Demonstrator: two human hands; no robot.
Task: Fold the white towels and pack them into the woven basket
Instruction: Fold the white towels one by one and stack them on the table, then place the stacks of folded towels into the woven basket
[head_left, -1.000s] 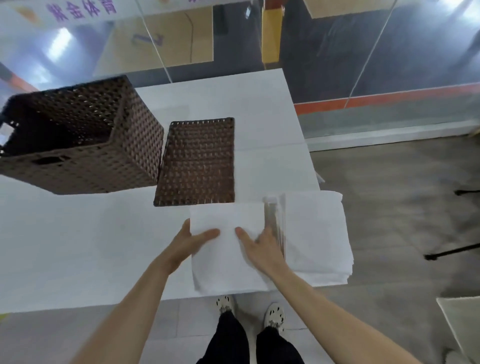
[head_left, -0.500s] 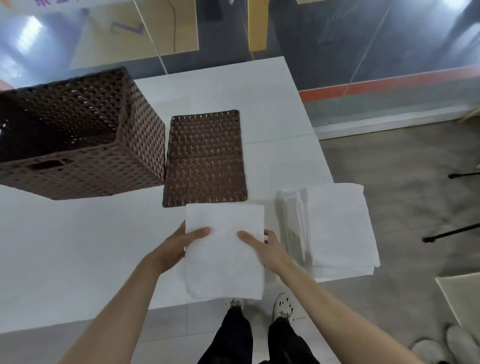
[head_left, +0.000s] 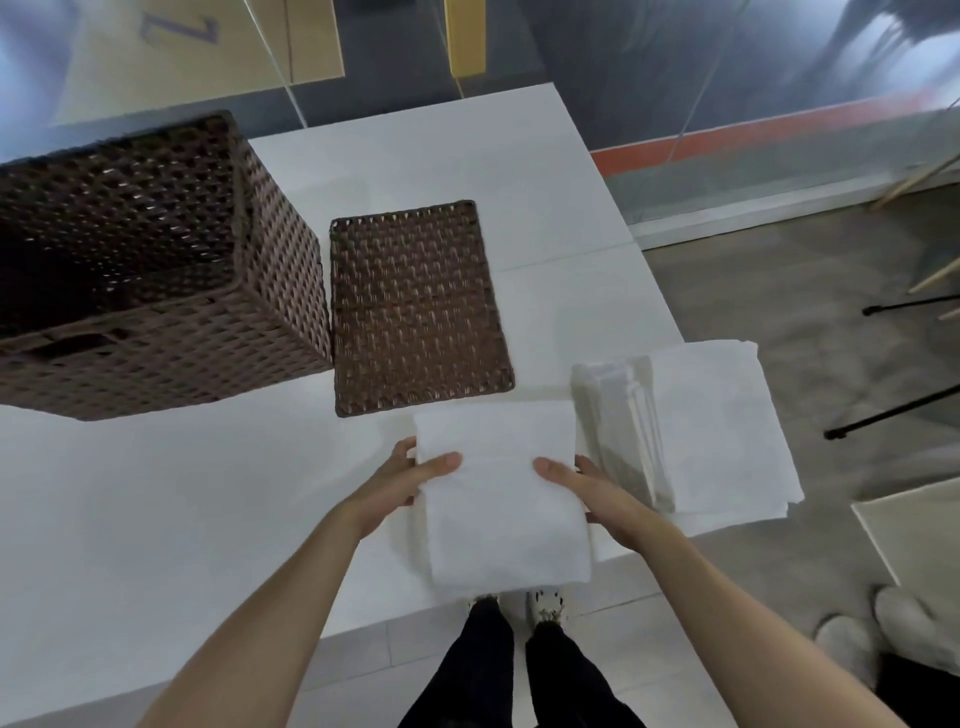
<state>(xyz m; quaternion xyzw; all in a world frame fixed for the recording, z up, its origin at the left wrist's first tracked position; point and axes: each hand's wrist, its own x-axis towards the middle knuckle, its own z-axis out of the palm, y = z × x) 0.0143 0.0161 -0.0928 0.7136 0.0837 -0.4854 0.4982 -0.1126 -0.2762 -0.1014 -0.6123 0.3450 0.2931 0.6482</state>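
Left hand (head_left: 405, 483) and right hand (head_left: 592, 493) each have a closed grip on the towel's (head_left: 504, 509) sides at the desk's (head_left: 156, 519) near edge. Stack (head_left: 717, 426) at right edge, basket (head_left: 156, 291) at left.

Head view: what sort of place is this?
Probably an indoor hall or studio, not a home: orange-red floor stripe behind glass, black tripod legs on the grey floor, plain white worktable.

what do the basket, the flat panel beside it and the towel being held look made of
Woven basket: dark brown, faintly glossy strips in open weave, rattan or plastic wicker, cannot tell which. Flat woven panel: same strips and weave. Towel: white matte cloth, probably cotton, with soft rounded folds.
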